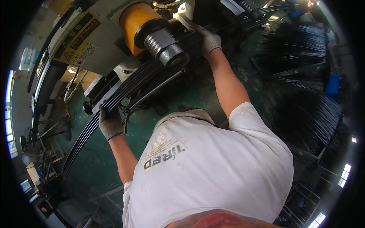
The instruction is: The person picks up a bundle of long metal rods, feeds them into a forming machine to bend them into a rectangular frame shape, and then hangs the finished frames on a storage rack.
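A bundle of long black metal rods (131,81) runs from lower left to upper right through a machine. My left hand (110,122), in a grey work glove, grips the bundle near its lower left stretch. In the same kind of glove, my right hand (210,41) holds the rods further up, beside the machine. A yellow drum (137,21) with a ribbed steel roller (167,46) sits just above the rods, between my two hands. My white T-shirt fills the lower middle of the view.
The cream-coloured machine body (95,41) with a yellow warning label stands at upper left. Stacks of black rods (300,53) lie on racks at right, with more rods (311,117) below them. The floor (175,95) is dark green. Metal frames (49,152) stand at left.
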